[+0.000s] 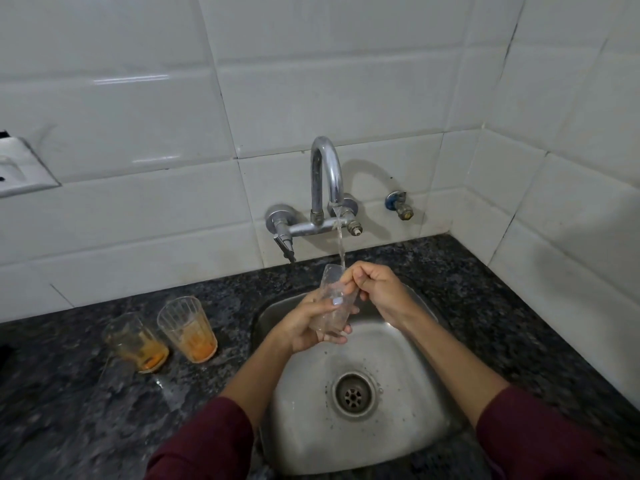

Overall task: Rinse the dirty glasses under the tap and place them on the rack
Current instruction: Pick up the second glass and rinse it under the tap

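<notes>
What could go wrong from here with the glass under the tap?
The wet glass is held over the steel sink by the left hand while the right hand's fingers work at its rim; a slip could crack it. The two dirty glasses stand close to the left forearm and could get knocked. No rack is in view.

The sink (pixel 398 441) sits sunk in the counter (pixel 69 410), with the tap (pixel 325 174) on the tiled wall (pixel 138 116) behind it and a small valve (pixel 399 204) on the wall to the tap's right. Over the sink's back edge, under the running water (pixel 341 244), a glass (pixel 330 299) is held tilted, the left hand (pixel 304 327) around its lower part and the right hand (pixel 377 289) at its rim. Left of the sink, two more glasses (pixel 187 329) stand side by side on the counter.
</notes>
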